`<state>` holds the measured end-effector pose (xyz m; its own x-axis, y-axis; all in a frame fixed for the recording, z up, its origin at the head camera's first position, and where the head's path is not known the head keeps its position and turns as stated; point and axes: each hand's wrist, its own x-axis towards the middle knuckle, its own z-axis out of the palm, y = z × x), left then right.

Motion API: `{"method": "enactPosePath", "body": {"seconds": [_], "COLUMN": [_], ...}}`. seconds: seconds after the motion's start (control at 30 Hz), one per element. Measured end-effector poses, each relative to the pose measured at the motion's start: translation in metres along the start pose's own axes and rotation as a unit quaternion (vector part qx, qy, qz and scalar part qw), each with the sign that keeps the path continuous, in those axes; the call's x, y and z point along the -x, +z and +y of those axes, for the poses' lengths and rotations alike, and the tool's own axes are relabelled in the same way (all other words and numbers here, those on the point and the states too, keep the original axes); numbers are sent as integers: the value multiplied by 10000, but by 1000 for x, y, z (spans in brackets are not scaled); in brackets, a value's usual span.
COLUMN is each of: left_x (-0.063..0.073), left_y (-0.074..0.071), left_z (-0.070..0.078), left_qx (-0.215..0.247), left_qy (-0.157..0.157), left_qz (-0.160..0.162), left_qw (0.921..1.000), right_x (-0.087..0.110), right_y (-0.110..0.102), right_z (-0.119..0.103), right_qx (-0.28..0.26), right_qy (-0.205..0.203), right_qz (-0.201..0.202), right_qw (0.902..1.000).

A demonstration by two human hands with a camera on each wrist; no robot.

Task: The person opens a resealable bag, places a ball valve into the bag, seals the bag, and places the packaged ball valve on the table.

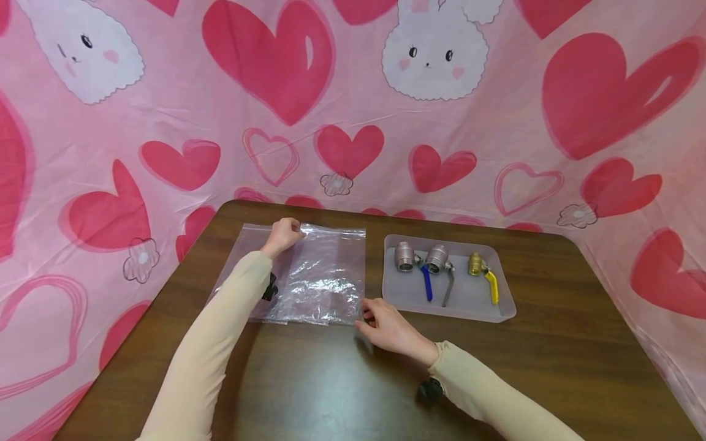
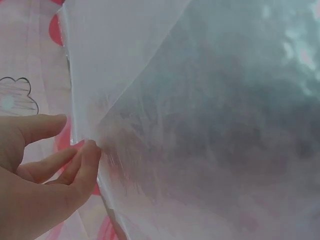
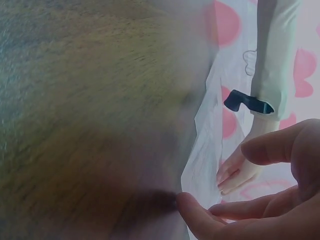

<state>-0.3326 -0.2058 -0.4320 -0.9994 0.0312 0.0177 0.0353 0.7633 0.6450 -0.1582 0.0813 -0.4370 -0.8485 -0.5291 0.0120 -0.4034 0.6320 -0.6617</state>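
Observation:
A clear plastic zip bag (image 1: 331, 263) lies flat on the left half of the table, its zip strip along the far edge. At that far edge is my left hand (image 1: 284, 235), its fingertips touching the plastic and its thumb (image 2: 47, 126) held apart from the fingers. My right hand (image 1: 390, 326) rests by the bag's near right corner with fingers loosely bent. In the right wrist view, one of its fingertips (image 3: 187, 201) is right at the bag's edge, with the thumb (image 3: 267, 147) apart. Neither hand pinches the bag.
Right of the bag stands a shallow translucent tray (image 1: 447, 311). Inside lie a valve with a blue lever (image 1: 427, 283), one with a grey lever (image 1: 449, 289) and a smaller brass valve with a yellow lever (image 1: 493, 288). A pink heart-print curtain (image 1: 375, 196) hangs behind the table.

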Motion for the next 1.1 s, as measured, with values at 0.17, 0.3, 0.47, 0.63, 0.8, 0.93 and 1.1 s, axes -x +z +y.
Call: {"method": "enactPosePath", "body": {"seconds": [0.17,0.3,0.47,0.63,0.8,0.93,1.1], "left_x": [-5,-7,-7,-6,-3,1,4], "left_y": [4,6,9,10,8,4,2], "left_z": [-2,-3,0,3,-1,-5,-11], "left_qx": [-52,-92,-133,-34,159,381,803], "left_qy": [-29,-95,-205,-361,-196,3,-157], "left_qz": [124,173,173,180,183,142,-32], "left_qw": [9999,9998,9996,9992,9995,9992,9966], "right_x": [-1,-2,-3,-3,-3,-3,-6], "right_y": [-1,-1,0,2,3,3,6], "right_z": [1,1,2,2,1,-2,-2], "right_qx": [-41,-51,-34,-74,-90,-129,-130], "right_qy": [-46,-51,-80,-10,28,42,49], "right_qz": [6,10,34,6,51,99,152], "right_qw": [10000,10000,10000,10000,9999,9999,9998]}}
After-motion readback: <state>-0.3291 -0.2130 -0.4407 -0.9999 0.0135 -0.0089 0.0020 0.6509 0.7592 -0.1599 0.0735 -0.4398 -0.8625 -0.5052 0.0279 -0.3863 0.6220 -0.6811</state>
